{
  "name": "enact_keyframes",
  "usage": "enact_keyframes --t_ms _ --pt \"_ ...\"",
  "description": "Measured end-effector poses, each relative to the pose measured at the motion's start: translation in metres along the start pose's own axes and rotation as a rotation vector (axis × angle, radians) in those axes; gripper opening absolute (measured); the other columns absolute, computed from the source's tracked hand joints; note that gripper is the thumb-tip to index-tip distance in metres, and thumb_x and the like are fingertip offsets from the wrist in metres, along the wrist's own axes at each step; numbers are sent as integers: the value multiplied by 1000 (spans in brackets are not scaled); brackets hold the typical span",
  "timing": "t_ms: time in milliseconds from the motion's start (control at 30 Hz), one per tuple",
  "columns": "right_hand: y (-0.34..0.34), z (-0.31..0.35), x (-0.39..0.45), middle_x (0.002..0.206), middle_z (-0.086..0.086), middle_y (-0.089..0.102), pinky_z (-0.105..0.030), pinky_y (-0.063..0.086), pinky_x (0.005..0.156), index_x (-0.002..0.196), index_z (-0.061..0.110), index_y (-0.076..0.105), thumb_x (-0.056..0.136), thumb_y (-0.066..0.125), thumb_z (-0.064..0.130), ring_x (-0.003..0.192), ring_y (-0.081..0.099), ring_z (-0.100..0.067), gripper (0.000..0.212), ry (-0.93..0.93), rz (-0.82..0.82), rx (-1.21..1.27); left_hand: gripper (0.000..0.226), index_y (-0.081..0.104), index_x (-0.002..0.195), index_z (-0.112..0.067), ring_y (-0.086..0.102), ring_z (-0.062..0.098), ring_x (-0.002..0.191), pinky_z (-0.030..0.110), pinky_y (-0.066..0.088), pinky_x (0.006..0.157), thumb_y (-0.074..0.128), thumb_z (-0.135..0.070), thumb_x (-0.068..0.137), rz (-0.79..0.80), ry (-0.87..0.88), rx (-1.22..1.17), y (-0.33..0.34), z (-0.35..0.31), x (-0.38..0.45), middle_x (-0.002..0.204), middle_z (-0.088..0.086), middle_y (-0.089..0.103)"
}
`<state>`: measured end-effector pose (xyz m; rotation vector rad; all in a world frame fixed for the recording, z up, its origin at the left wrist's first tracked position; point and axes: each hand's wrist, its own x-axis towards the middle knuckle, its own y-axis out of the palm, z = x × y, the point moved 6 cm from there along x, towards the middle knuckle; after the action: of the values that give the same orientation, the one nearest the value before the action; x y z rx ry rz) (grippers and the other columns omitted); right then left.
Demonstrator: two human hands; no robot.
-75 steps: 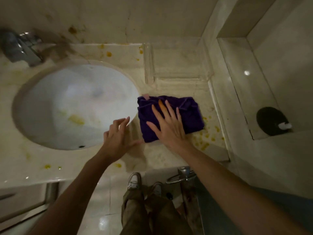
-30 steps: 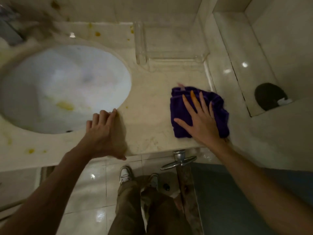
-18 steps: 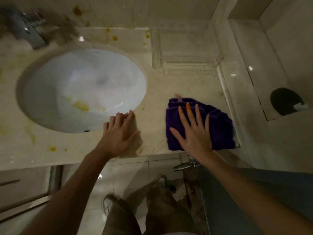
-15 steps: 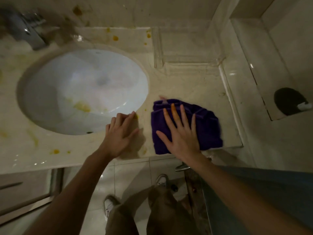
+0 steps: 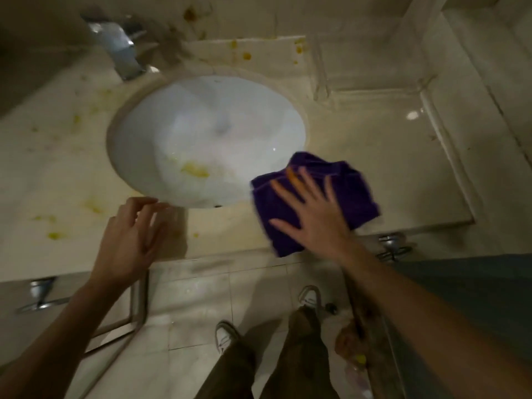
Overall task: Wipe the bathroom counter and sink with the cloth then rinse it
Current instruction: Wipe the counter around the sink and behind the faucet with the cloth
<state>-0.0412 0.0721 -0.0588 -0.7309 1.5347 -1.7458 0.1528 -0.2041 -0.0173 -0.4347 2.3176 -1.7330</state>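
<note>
A folded purple cloth (image 5: 348, 191) lies on the beige stone counter (image 5: 374, 145) at the sink's lower right rim. My right hand (image 5: 313, 211) presses flat on the cloth, fingers spread. The white oval sink (image 5: 201, 133) holds a yellow smear (image 5: 195, 169) in its bowl. My left hand (image 5: 129, 240) hovers over the counter's front edge just below the sink, fingers loosely curled and apart, holding nothing. Yellow spots (image 5: 54, 234) dot the counter to the left of the sink.
A chrome faucet (image 5: 121, 50) stands behind the sink at upper left. More yellow spots (image 5: 246, 56) mark the back ledge. A clear tray (image 5: 371, 64) sits at the back right. Metal handles (image 5: 391, 249) stick out below the counter. My shoes and legs (image 5: 259, 355) stand on the tiled floor.
My right hand has slid the cloth from the counter's right end leftward to the sink's rim. My left hand has lifted off the counter edge and moved left.
</note>
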Motion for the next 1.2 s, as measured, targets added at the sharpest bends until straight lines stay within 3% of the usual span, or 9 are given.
enact_keyframes --t_ms 133,233,333,500,633,833,967,1033,1200 --pt "-2 -41 -26 175 -6 14 -69 18 125 166 32 16 97 7 81 162 7 -28 86 149 76 -68 49 58 130 -11 51 41 105 50 41 81 43 -38 92 -53 -56 145 -16 50 -42 134 16 50" --pt "0 -9 -24 175 -7 15 -71 13 125 167 28 14 95 5 84 162 6 -32 91 208 96 -50 59 49 136 -9 43 41 118 55 36 94 41 -46 92 -127 -360 89 -25 111 -74 141 20 40" --pt "6 69 -6 174 -7 20 -70 14 125 166 26 19 95 6 83 161 11 -34 92 150 83 -48 76 39 142 -6 36 43 129 57 28 106 34 -60 89 -156 -625 -19 -28 165 -98 146 23 33" --pt "30 244 52 170 -4 33 -68 19 125 162 24 36 99 14 77 160 22 -32 86 -41 28 -7 74 33 150 -13 31 39 138 56 21 114 32 -62 94 -117 -670 -145 -22 192 -117 151 18 31" --pt "44 340 105 175 -2 20 -65 11 128 165 28 25 98 17 75 163 11 -29 83 -196 47 39 67 21 156 -20 27 37 142 55 20 115 32 -56 100 -62 -602 -126 -17 197 -119 159 13 24" --pt "46 313 98 174 -3 20 -60 14 130 166 28 20 99 22 74 162 13 -27 81 -454 57 -34 78 26 155 -23 35 31 138 55 24 114 28 -68 91 1 -479 -88 -33 217 -125 154 8 30" --pt "46 294 80 175 -2 18 -57 11 127 167 28 18 103 25 70 162 14 -27 77 -543 67 -98 104 9 159 -15 9 34 151 54 6 121 26 -80 80 10 -694 -94 -42 250 -134 166 13 4" --pt "46 299 81 173 -3 25 -58 14 125 165 27 21 104 24 67 161 20 -29 73 -537 66 -117 113 7 159 -16 6 33 152 52 4 121 22 -88 73 54 -768 -113 -44 263 -139 166 12 1" --pt "54 364 108 171 -3 29 -63 23 125 164 27 25 105 24 65 160 23 -29 71 -593 63 -65 90 27 155 -22 28 27 144 46 23 118 20 -78 84 -15 -747 -231 -53 268 -143 160 4 22"
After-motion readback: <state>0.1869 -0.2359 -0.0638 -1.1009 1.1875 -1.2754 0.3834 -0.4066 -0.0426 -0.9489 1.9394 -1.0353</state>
